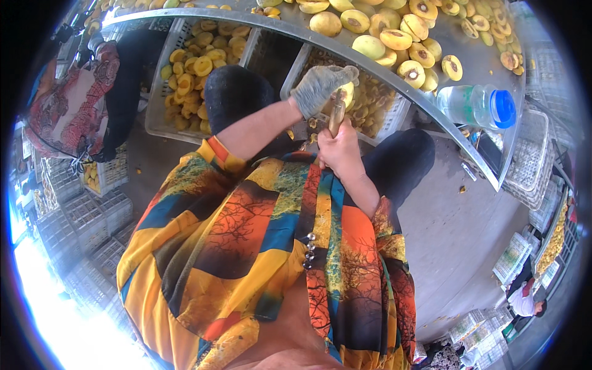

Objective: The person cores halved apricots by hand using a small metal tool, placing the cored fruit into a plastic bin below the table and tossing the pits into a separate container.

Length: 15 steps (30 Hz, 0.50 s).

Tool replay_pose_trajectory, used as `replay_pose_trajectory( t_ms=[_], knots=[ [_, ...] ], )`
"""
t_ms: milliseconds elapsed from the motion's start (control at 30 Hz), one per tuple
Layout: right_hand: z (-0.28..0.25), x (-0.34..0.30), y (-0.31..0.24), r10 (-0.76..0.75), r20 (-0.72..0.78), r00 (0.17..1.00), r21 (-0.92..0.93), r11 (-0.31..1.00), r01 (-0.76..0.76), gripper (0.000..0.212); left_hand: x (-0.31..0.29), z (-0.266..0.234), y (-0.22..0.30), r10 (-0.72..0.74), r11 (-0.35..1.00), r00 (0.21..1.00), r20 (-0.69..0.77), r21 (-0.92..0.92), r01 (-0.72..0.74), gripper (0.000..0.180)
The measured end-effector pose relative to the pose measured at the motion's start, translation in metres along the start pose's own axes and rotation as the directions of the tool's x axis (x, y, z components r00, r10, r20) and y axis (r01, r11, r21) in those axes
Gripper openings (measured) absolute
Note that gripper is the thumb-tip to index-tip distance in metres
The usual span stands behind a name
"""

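Over a crate between my knees, my left hand (pixel 322 89), in a grey glove, is closed on a yellow fruit half (pixel 348 95) that looks like a peach. Bare and closed, my right hand (pixel 341 150) grips a brownish stick-like tool (pixel 337 115). The tool's upper end meets the fruit half; its tip is hidden there, so I cannot tell its exact kind. Below my hands, the white plastic crate (pixel 394 123) contains many yellow fruit pieces (pixel 371 111).
A metal table (pixel 308 29) curves ahead, bearing many fruit halves (pixel 394 39), some with brown centres. A clear jar with a blue lid (pixel 502 109) lies near its right edge. Another fruit-filled crate (pixel 159 120) stands left of my knee. A person in a patterned top (pixel 74 105) is at far left.
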State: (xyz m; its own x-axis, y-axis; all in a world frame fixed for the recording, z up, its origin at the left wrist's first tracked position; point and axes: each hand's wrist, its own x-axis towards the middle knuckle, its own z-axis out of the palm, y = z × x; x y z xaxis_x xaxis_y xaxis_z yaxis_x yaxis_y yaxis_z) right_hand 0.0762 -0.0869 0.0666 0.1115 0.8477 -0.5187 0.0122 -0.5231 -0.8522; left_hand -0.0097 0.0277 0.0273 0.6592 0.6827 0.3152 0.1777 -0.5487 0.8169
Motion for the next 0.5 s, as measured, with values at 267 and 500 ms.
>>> replay_pose_trajectory(
  t_ms=[267,500],
  knots=[
    [-0.019,0.012,-0.012,0.103,0.195,0.975,0.171,0.976,-0.137,0.012,0.025,-0.013,-0.012,-0.472,0.447,0.808,0.352,-0.695,0.564,0.036],
    [-0.001,0.002,-0.011,0.069,0.258,0.964,0.306,0.94,-0.149,0.003,0.002,-0.011,0.015,-0.253,0.909,0.963,-0.095,0.319,0.27,0.031]
  ],
)
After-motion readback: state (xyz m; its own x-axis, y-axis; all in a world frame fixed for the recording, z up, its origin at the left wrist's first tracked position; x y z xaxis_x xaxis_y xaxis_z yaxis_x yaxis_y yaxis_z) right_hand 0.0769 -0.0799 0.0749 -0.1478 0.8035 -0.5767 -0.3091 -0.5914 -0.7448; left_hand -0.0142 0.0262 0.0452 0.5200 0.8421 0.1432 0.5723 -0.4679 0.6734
